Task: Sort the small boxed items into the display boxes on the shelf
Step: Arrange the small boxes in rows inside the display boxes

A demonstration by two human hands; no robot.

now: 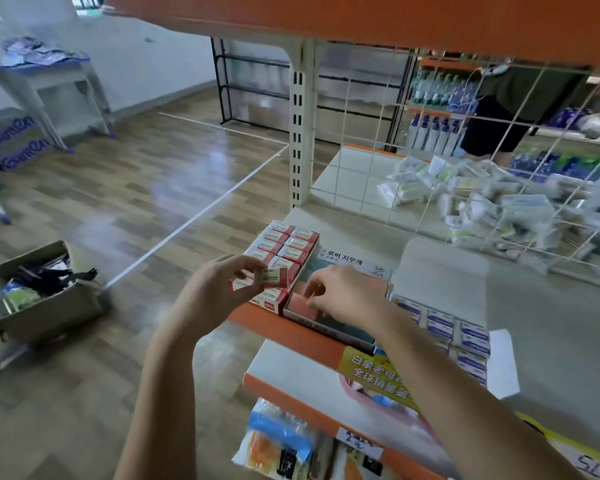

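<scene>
Two small red-and-white boxed items (269, 278) are pinched in the left hand (222, 289), its grip closed on them just above the front of the red display box (284, 251), which is packed with rows of like boxes at the left end of the shelf (551, 317). Right hand (347, 294) reaches into the neighbouring display box (329, 317), fingers curled at its pink inner wall; whether that grip holds anything cannot be told. Just beside it lie blue-and-white boxes (458, 334). Beyond the wire grid (465, 161) sit clear packets (492, 206). On the floor stands a cardboard box (45, 306).
</scene>
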